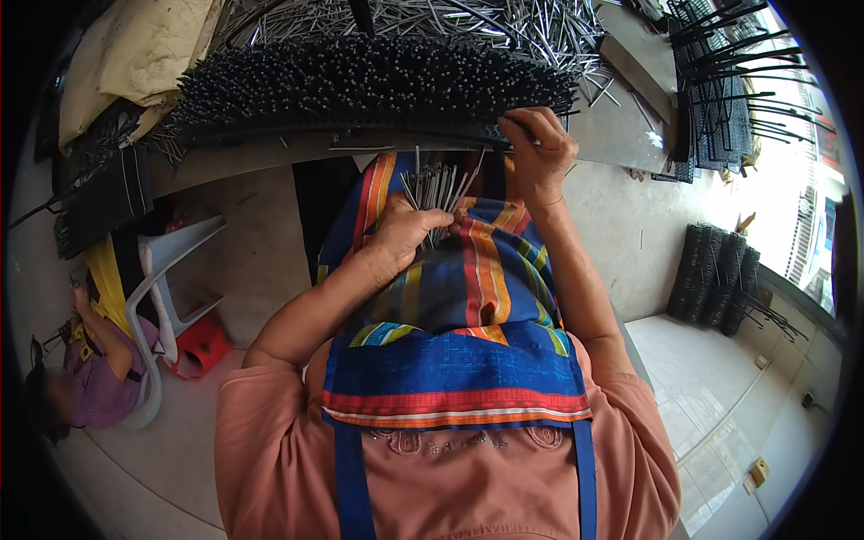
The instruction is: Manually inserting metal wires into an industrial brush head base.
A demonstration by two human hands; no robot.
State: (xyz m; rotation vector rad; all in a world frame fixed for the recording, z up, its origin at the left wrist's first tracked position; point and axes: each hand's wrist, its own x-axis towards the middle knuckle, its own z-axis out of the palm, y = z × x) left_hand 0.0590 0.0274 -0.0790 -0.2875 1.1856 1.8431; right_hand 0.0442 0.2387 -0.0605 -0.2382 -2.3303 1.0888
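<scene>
My left hand (405,227) is closed round a bundle of thin grey metal rods (437,187), held upright over my lap. The thumb lies across the bundle and the rod tips fan out above it. My right hand (545,155) is raised at the near right corner of a long rack packed with upright dark rods (369,85). Its fingers are curled, with thumb and fingertips brought together at the rack's edge. Whatever they pinch is too small or hidden to make out. A striped blue, red and orange apron (450,378) covers my lap.
Loose metal rods (549,36) are heaped behind the rack on the table (216,171). A flat bar (637,79) lies at the right. Black wire racks (715,117) stand far right, with dark wire bundles (711,274) below. Another person (108,378) sits at the left by a red stool (202,346).
</scene>
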